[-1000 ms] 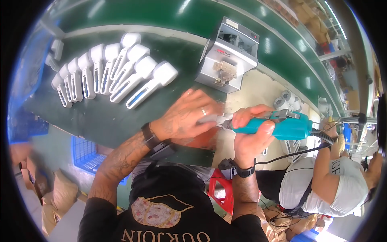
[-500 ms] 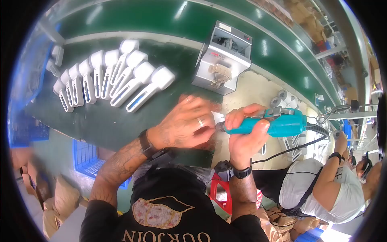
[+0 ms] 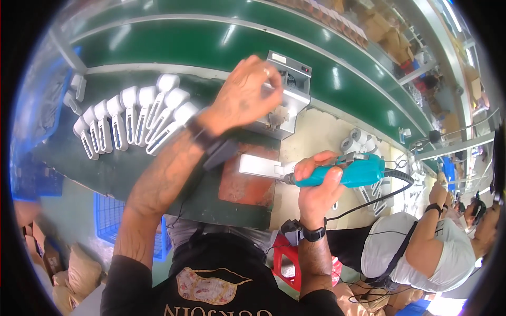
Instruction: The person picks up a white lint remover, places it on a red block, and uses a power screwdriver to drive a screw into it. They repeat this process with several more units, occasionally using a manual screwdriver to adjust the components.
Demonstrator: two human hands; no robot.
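My right hand (image 3: 321, 184) is wrapped round a teal electric screwdriver (image 3: 345, 173), held nearly level with its tip to the left. That tip is at the right end of a white plastic handle piece (image 3: 258, 166), which lies over a reddish-brown pad (image 3: 240, 189). My right fingertips are close beside this end; whether they touch it I cannot tell. My left hand (image 3: 247, 95) is raised in front of a small grey box machine (image 3: 296, 97) with an open top. Its thumb and fingers are curled together, and anything between them is hidden.
Several white round-headed pieces with slotted handles (image 3: 116, 124) fan out on the green table at left. More white pieces (image 3: 363, 142) lie to the right. The screwdriver's black cable (image 3: 363, 207) trails rightward. A co-worker (image 3: 395, 247) sits at right; a blue crate (image 3: 110, 218) stands below left.
My left hand has moved up and away from the screwdriver tip to the grey machine, uncovering the white piece and pad. My right hand keeps the screwdriver in almost the same place.
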